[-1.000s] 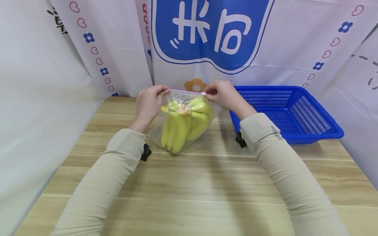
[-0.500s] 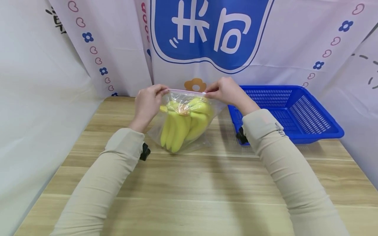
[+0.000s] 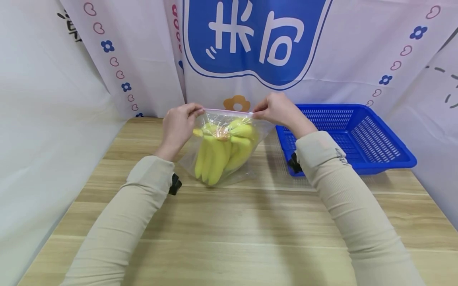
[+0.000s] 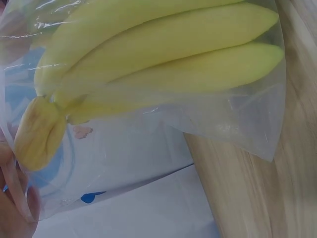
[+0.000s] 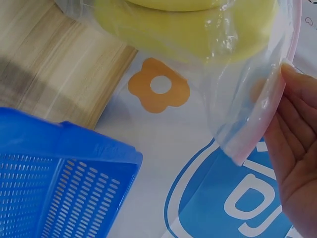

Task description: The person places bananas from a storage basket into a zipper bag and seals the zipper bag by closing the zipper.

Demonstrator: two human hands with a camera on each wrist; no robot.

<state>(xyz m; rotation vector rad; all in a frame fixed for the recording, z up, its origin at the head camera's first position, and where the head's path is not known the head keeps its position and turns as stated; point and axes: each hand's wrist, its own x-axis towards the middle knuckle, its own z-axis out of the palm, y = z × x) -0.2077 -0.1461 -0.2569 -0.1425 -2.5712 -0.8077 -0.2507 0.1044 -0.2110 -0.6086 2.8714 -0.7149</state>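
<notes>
A clear zip bag [image 3: 189, 162] with a pink zip strip along its top stands on the wooden table, holding yellow bananas [image 3: 216, 159] in bunches. My left hand [image 3: 177, 126] pinches the bag's top left corner. At the right part of the strip, my right hand [image 3: 277, 111] pinches the zip by a small white slider between thumb and fingers. In the right wrist view the right hand [image 5: 297, 129] grips the pink edge, and a corner of the bag sticks out past it. Bananas [image 4: 163, 54] fill the left wrist view, with a brown-yellow stem end near the left fingers.
A blue plastic basket [image 3: 388, 165] with slotted walls stands at the back right of the table [image 3: 222, 230], close to my right forearm. Behind the table hangs a white cloth [image 3: 150, 59] with a blue printed sign and an orange flower.
My right hand has shifted a little to the right along the zip strip, and the white slider has moved right with it. The left hand stays at its corner.
</notes>
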